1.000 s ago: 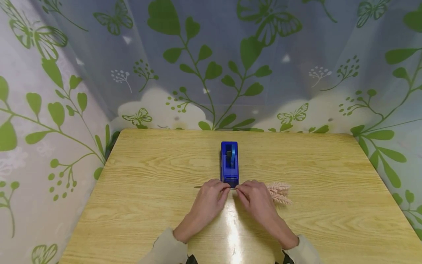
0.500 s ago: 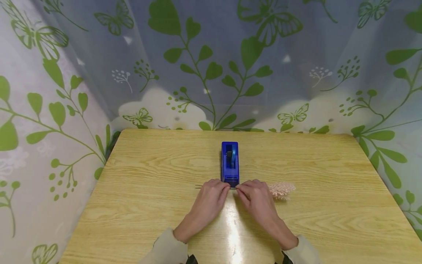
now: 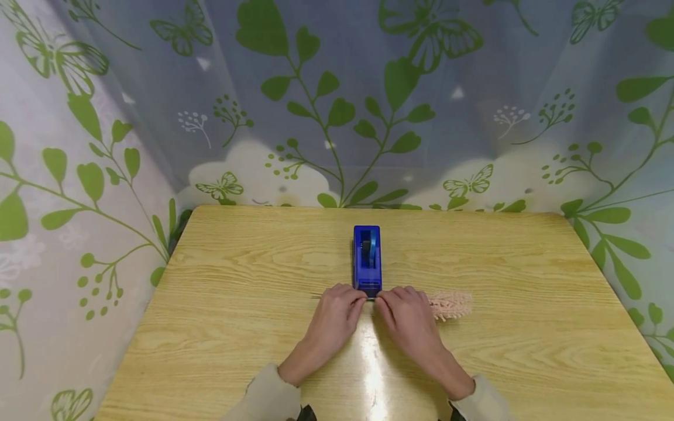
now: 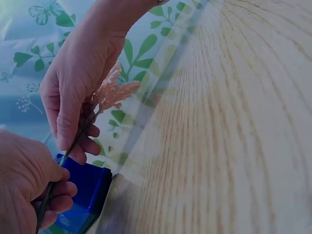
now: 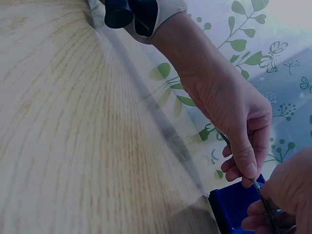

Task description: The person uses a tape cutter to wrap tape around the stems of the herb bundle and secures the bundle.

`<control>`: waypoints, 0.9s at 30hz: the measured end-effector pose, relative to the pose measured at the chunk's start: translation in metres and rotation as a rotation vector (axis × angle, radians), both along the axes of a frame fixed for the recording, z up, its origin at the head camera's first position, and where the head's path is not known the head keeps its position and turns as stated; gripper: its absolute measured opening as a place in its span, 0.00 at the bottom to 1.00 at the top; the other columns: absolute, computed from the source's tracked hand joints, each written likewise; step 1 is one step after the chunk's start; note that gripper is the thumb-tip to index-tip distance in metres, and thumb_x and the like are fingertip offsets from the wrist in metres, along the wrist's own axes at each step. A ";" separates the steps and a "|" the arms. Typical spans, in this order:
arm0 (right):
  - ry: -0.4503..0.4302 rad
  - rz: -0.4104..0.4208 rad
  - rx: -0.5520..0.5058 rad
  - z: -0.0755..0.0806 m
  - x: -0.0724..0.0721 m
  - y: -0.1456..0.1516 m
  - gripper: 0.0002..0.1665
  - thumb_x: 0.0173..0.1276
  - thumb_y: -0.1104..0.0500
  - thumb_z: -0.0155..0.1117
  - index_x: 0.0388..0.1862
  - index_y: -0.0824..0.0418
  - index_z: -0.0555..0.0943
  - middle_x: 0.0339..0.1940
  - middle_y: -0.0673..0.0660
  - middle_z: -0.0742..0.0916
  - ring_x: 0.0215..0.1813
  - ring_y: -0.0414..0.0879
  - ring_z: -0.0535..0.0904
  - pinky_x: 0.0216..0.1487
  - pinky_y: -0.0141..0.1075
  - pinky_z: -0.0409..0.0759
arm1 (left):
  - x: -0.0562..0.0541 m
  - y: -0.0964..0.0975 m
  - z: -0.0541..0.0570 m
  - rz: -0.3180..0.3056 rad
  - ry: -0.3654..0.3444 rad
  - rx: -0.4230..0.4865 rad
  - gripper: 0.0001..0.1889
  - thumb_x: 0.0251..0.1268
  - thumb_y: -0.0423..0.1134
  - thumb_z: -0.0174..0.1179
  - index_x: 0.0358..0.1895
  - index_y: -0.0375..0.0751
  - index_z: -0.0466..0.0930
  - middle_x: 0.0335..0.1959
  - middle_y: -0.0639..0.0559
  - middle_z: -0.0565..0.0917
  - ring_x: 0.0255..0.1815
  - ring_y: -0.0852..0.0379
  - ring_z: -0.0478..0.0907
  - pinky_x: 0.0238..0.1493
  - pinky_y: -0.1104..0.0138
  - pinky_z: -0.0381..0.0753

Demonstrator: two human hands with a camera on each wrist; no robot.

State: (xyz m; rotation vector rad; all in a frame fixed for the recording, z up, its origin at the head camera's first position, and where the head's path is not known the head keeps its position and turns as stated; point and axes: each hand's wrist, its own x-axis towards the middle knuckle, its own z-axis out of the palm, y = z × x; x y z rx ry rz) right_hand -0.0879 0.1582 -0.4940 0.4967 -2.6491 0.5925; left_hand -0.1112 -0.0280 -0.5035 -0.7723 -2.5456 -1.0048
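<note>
My left hand [image 3: 334, 310] and right hand [image 3: 408, 313] pinch the thin dark stems [image 4: 72, 144] of an artificial flower bunch, held level across the front end of a blue tape dispenser [image 3: 367, 257]. The fingertips of both hands are close together, with a short length of stem between them. Fluffy pale pink flower heads [image 3: 451, 305] stick out to the right of my right hand. Thin stem ends [image 3: 316, 296] show left of my left hand. In the left wrist view, thumb and curled fingers close on the stems, right over the dispenser's end.
The dispenser stands upright on a wood-grain table [image 3: 237, 263], a tape roll [image 3: 371, 248] inside it. A curtain [image 3: 337, 117] with green leaves and butterflies hangs behind the table and along its sides.
The flower heads have turned about the stems' axis and reach slightly farther right. The stem ends at the left have shifted a little. Both hands stay at the dispenser's front, nearly still.
</note>
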 end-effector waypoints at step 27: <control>0.137 0.007 -0.026 -0.001 -0.004 0.003 0.04 0.64 0.64 0.77 0.38 0.58 0.92 0.34 0.53 0.92 0.36 0.52 0.85 0.39 0.45 0.79 | -0.002 0.000 -0.003 0.006 -0.008 -0.029 0.05 0.74 0.35 0.65 0.43 0.41 0.90 0.37 0.52 0.89 0.38 0.56 0.84 0.43 0.62 0.83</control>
